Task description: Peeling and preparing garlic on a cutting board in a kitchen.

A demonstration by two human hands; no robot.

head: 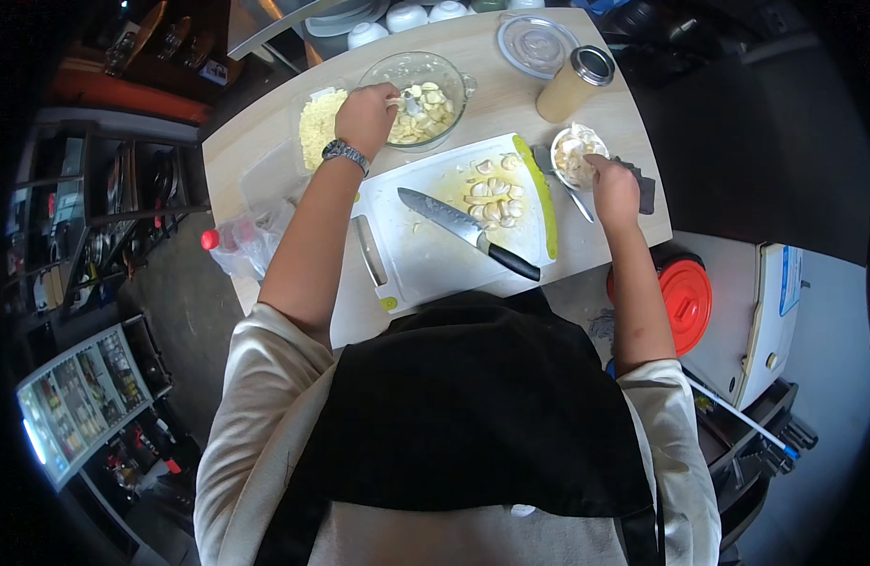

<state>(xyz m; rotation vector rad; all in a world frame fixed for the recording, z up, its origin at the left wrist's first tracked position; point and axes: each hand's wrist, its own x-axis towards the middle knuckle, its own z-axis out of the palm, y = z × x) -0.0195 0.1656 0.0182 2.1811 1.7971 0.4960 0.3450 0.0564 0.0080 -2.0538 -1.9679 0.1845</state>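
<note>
My left hand [367,117], with a metal-band watch on its wrist, is over the left side of a clear glass bowl [465,106]. Its fingertips are drawn together around a pale garlic piece [395,103]. Peeled garlic cloves [424,120] lie in that bowl around a central post. My right hand [615,187] reaches to a small white bowl [556,166] of garlic skins [578,145]; whether its fingers grip anything is hidden. Between the hands, a white cutting board [435,262] with green edges bears several garlic cloves [495,201] and a black-handled chef's knife [445,216].
A plastic tub of minced garlic [318,127] stands left of the glass bowl. At right are a tan bottle [565,92], a round clear lid [537,44], a spoon [580,201] and a dark cloth [645,194]. A red-capped plastic bottle [229,240] lies at the left edge.
</note>
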